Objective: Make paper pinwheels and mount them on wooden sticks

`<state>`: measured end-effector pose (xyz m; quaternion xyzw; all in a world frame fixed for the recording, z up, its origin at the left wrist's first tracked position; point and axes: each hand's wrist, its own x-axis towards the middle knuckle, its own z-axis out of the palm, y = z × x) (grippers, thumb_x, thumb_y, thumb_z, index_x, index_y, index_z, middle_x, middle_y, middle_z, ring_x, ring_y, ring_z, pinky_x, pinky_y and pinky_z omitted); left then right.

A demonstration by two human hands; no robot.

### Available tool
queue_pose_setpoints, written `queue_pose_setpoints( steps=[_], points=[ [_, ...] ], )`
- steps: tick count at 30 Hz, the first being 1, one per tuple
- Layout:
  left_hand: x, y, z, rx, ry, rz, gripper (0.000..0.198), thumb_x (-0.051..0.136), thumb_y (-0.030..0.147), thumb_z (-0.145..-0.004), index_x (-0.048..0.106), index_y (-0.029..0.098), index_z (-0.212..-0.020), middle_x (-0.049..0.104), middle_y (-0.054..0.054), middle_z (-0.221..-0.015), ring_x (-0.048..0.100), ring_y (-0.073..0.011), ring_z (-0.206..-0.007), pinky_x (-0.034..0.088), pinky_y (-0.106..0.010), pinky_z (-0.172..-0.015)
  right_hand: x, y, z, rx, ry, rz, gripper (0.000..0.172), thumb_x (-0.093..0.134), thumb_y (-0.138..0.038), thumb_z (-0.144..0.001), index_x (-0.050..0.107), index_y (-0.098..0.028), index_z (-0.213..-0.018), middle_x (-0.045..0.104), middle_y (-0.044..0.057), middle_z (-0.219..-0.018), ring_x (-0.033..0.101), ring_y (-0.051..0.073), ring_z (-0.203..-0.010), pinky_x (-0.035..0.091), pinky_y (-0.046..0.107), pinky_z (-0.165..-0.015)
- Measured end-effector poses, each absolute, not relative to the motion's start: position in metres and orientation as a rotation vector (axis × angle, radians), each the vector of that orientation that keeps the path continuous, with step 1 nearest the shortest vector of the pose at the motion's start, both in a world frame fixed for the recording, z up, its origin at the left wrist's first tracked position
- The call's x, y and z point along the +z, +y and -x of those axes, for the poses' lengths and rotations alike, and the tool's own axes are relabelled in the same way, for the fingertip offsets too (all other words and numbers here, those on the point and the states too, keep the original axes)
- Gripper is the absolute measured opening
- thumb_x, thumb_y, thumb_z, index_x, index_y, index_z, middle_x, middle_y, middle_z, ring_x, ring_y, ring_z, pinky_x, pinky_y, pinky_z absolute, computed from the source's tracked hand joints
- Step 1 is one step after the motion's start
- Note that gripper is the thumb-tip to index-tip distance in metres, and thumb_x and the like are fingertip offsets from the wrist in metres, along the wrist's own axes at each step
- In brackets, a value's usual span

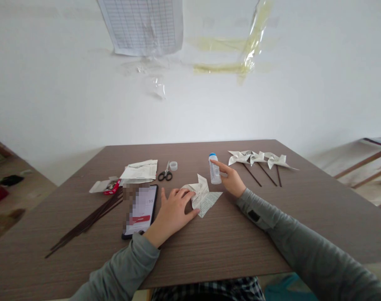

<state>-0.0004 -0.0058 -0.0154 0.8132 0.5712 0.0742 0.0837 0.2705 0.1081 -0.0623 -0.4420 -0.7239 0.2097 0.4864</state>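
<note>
A paper pinwheel (204, 197) with printed text and folded blades lies on the table in front of me. My left hand (177, 209) rests at its left side, thumb and index finger on the paper, the other fingers spread. Just behind the pinwheel, a clear glue bottle (214, 172) with a blue cap stands upright. My right hand (230, 179) grips it from the right, index finger stretched toward the cap; the thumb is hidden.
At the right lie three pinwheels (257, 157) on brown sticks (267, 174). Scissors (165, 173), a small round tub (173, 166), a paper stack (139, 171), a red box (111, 187), a phone (146, 211) and several loose sticks (86, 221) occupy the left.
</note>
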Motion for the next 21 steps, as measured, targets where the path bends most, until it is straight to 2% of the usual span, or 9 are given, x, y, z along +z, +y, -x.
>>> queue_pose_setpoints(
  steps=[3, 9, 16, 18, 21],
  points=[
    [-0.014, -0.006, 0.000, 0.212, 1.700, -2.418, 0.050, 0.075, 0.043, -0.109, 0.073, 0.039, -0.159, 0.070, -0.007, -0.172, 0.059, -0.0424, -0.161, 0.016, -0.093, -0.140, -0.065, 0.114, -0.274, 0.596, -1.705, 1.071, 0.082, 0.062, -0.004, -0.084, 0.077, -0.028, -0.161, 0.083, 0.006, -0.154, 0.086, 0.030, -0.130, 0.068, 0.051, -0.121],
    [-0.013, -0.006, 0.002, 0.189, 1.690, -2.421, 0.050, 0.073, 0.044, -0.109, 0.072, 0.041, -0.159, 0.070, -0.007, -0.173, 0.057, -0.0426, -0.163, 0.017, -0.092, -0.141, -0.064, 0.119, -0.281, 0.482, -1.725, 1.115, 0.072, 0.058, -0.008, -0.091, 0.081, -0.029, -0.156, 0.083, 0.009, -0.151, 0.080, 0.034, -0.138, 0.063, 0.060, -0.125],
    [-0.015, -0.006, 0.003, 0.233, 1.670, -2.425, 0.049, 0.073, 0.042, -0.109, 0.074, 0.039, -0.157, 0.071, -0.007, -0.170, 0.058, -0.0439, -0.160, 0.016, -0.094, -0.139, -0.066, 0.114, -0.281, 0.209, -1.885, 1.214, 0.053, 0.060, -0.016, -0.104, 0.087, -0.036, -0.145, 0.082, 0.010, -0.151, 0.074, 0.036, -0.146, 0.044, 0.075, -0.136],
    [-0.013, -0.006, 0.003, 0.235, 1.668, -2.416, 0.048, 0.074, 0.040, -0.109, 0.074, 0.039, -0.157, 0.072, -0.007, -0.170, 0.059, -0.0437, -0.160, 0.015, -0.095, -0.139, -0.066, 0.113, -0.280, 0.173, -1.913, 1.222, 0.051, 0.060, -0.018, -0.106, 0.087, -0.038, -0.144, 0.082, 0.010, -0.152, 0.073, 0.036, -0.148, 0.044, 0.075, -0.136],
    [-0.012, -0.007, 0.003, 0.235, 1.670, -2.421, 0.048, 0.076, 0.039, -0.109, 0.075, 0.038, -0.156, 0.073, -0.008, -0.169, 0.059, -0.0435, -0.160, 0.015, -0.095, -0.140, -0.064, 0.112, -0.280, 0.144, -1.947, 1.201, 0.047, 0.062, -0.019, -0.107, 0.089, -0.037, -0.141, 0.082, 0.011, -0.149, 0.075, 0.037, -0.144, 0.050, 0.072, -0.133]
  ],
)
